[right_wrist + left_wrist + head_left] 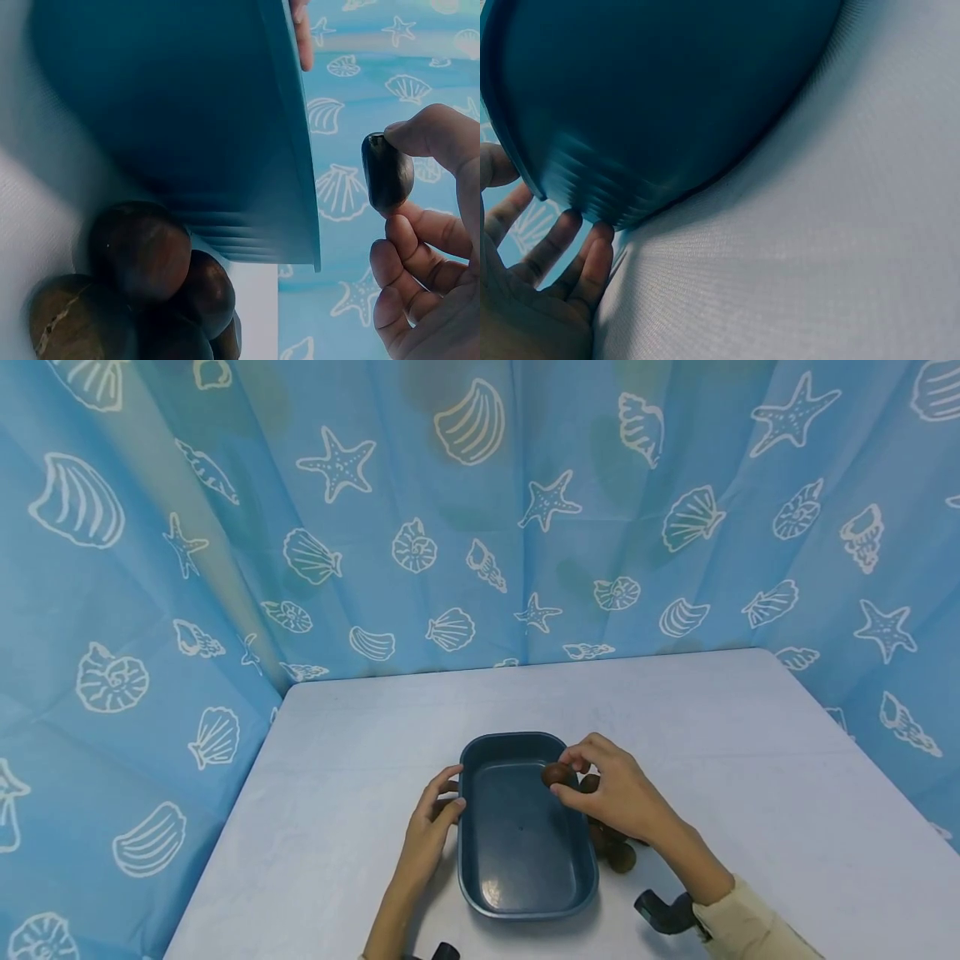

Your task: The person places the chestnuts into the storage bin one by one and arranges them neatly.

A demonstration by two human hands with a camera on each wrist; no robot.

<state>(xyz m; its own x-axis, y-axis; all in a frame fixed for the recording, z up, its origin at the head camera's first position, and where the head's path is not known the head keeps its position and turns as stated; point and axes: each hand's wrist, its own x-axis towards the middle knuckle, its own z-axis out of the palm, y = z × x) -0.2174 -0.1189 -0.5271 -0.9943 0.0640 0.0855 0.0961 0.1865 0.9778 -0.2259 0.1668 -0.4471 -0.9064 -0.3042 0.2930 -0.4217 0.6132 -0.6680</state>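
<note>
A blue plastic bin [522, 827] stands on the table, and its visible floor is bare. My left hand [431, 831] rests its fingertips against the bin's left side; in the left wrist view its spread fingers [551, 244] touch the outer wall below the rim. Above the bin's right rim, my right hand [618, 785] pinches a smooth dark stone [388, 171] between thumb and fingertips. Against the bin's right outer side lies a pile of brown stones [139, 251], partly hidden by the right hand in the head view. One stone has a pale streak.
A white cloth [360, 735] covers the table. Behind and at the sides hangs a blue curtain [465, 510] printed with shells and starfish. Dark wrist mounts [666, 912] sit at both wrists, low over the cloth.
</note>
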